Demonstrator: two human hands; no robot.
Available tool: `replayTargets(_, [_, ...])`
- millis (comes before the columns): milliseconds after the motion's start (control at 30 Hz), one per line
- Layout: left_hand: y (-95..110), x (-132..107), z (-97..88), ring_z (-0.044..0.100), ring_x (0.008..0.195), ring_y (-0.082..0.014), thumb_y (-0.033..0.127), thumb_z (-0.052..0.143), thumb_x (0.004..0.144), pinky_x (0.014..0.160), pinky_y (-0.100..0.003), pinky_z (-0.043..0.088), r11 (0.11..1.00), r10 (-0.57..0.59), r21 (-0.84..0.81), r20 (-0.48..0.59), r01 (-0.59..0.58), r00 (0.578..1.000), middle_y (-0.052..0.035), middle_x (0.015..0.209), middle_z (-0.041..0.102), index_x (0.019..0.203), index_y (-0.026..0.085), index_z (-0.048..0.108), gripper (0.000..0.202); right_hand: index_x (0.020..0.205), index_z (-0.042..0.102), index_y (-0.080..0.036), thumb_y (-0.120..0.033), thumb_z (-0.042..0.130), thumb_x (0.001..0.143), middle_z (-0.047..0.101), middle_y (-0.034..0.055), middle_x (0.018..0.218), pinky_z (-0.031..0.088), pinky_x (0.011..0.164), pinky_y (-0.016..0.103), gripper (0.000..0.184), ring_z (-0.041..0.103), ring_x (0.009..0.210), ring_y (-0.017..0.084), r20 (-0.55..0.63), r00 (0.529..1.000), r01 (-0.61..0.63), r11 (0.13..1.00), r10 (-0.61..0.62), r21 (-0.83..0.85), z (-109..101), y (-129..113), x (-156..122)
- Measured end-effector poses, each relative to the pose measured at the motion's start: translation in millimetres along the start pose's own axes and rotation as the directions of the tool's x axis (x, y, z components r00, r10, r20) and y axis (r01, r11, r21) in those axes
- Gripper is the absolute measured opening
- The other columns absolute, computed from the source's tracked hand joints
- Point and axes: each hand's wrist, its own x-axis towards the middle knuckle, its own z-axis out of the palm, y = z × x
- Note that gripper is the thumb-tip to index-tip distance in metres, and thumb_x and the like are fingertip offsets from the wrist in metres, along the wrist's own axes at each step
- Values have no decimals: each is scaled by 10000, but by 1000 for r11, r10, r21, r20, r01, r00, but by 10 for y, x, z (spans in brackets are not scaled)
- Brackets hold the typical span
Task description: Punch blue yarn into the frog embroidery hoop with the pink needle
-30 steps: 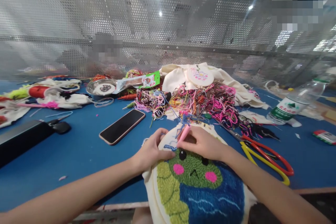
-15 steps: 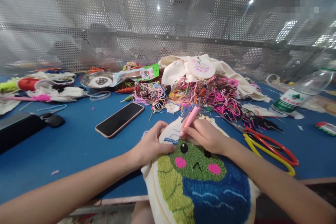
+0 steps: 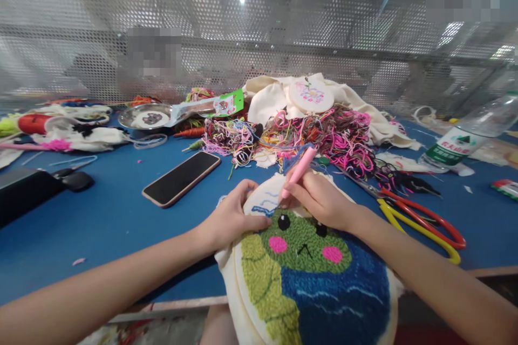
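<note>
An embroidery hoop (image 3: 335, 296) with cream fabric leans toward me at the table's front edge. Its yarn picture has a green face with pink cheeks, yellow-green patches and a dark blue area. My left hand (image 3: 232, 215) grips the hoop's upper left rim, thumb on the front, the other fingers partly hidden behind. In my right hand (image 3: 319, 199) is a pink punch needle (image 3: 299, 172), tilted, its lower end at the white fabric just above the green face. Blue yarn shows by the tool's top end.
Behind the hoop lies a heap of tangled yarn (image 3: 299, 137). A phone (image 3: 182, 179) rests to the left, a steel bowl (image 3: 125, 117) beyond it. Scissors (image 3: 421, 221) with red and yellow handles and a plastic bottle (image 3: 457, 143) are on the right. A perforated metal screen (image 3: 202, 27) stands behind.
The camera view has shifted slightly. The pink punch needle has tilted a little further to the right, its tip still near the fabric above the green face. Both hands keep their grip.
</note>
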Motion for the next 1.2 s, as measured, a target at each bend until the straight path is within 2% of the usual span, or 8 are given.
replayTargets(267, [3,-7,0,505,688,-118,196,688,609,598,-237,391,1000,-2,4,-18,2,1000,59,766,536,933,205,392,438,958,476,-145,-339,335,941,649,77,811,470,696,324,241,615,730,155,-5,1000,10,1000,-10,16,13,32,-7])
replayTargets(367, [2,-13,-1,511,671,-121,206,684,615,584,-238,391,1000,6,13,-16,-6,1000,59,761,541,933,209,389,434,935,495,-144,-341,334,941,640,80,814,460,685,323,254,607,726,159,15,1000,12,999,-12,-46,2,21,-9])
replayTargets(533, [-9,-38,11,509,642,-115,210,680,634,560,-232,379,997,42,64,-39,-39,998,54,767,546,960,211,384,440,849,562,-173,-354,460,904,631,41,830,444,693,288,215,580,740,142,115,989,109,984,-93,-138,-53,-48,-20])
replayTargets(767, [13,-73,52,516,649,-109,224,684,642,552,-215,379,994,105,38,-64,-103,992,41,789,554,982,203,377,459,830,598,-168,-349,545,858,621,60,890,449,748,310,191,564,849,176,93,984,177,925,-155,-335,-38,-85,-41])
replayTargets(867, [11,-64,49,511,647,-100,226,690,649,550,-204,377,993,119,24,-66,-117,991,40,796,550,989,203,381,460,859,592,-171,-300,527,867,630,63,916,452,784,330,145,570,877,182,114,978,203,927,-175,-316,-14,-65,-50])
replayTargets(1033, [24,-52,39,512,641,-104,223,683,656,555,-208,386,995,95,40,-69,-92,993,45,772,546,986,203,382,446,892,565,-187,-303,439,904,635,56,887,470,747,332,171,589,829,174,-49,988,135,979,-144,-152,-17,-53,-88])
replayTargets(1200, [35,-54,38,514,651,-110,219,681,656,558,-211,385,994,96,52,-57,-93,994,44,775,548,986,202,378,449,873,535,-176,-292,381,912,617,87,881,467,746,366,197,590,814,195,-125,978,133,966,-164,-224,-22,-54,-108])
